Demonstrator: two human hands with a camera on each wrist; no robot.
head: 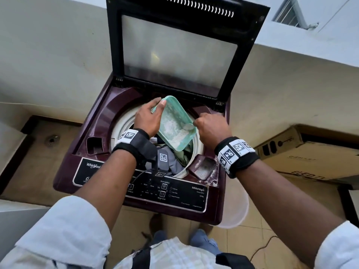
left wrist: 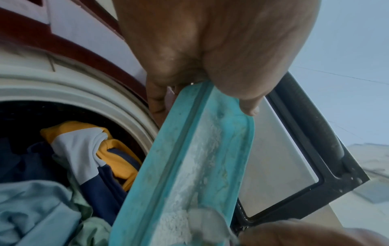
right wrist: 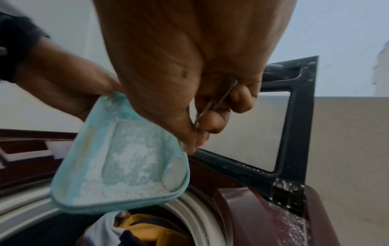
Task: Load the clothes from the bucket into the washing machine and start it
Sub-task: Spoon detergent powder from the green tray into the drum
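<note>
Turquoise plastic, dusted white inside, makes up the shallow tray (head: pixel 175 123) tilted over the open drum of the washing machine (head: pixel 93 121). The left hand (head: pixel 148 118) grips the tray's far end, thumb on the inner face and fingers (left wrist: pixel 156 99) curled round the outside of the rim. White detergent powder (right wrist: pixel 126 188) has gathered at the tray's low end, which hangs above the drum.

The right hand (head: pixel 212 128) is closed round the thin metal handle of a spoon (head: pixel 188 126), pinched between thumb and fingers (right wrist: pixel 242 99); the spoon's bowl lies inside the tray at its lower right corner, touching the powder.

Clothes (left wrist: pixel 88 149) sit in the drum directly below the tray: a yellow, white and navy garment on top, pale blue and green cloth beside it. They lie beneath both hands, touching neither.

The machine's lid (head: pixel 178 49), black-framed with a cloudy window, stands upright behind the tray. A small open compartment (head: pixel 204 167) on the machine's right front corner holds white residue, near the right wrist.

The dark control panel (head: pixel 165 189) reads "Whirlpool" at its left, "WhiteMagic" at its right, with "Wash Options" and "Water Level" between; the smaller print is too fine to read. A cardboard box (head: pixel 310 154) at the right carries partly legible lettering.
</note>
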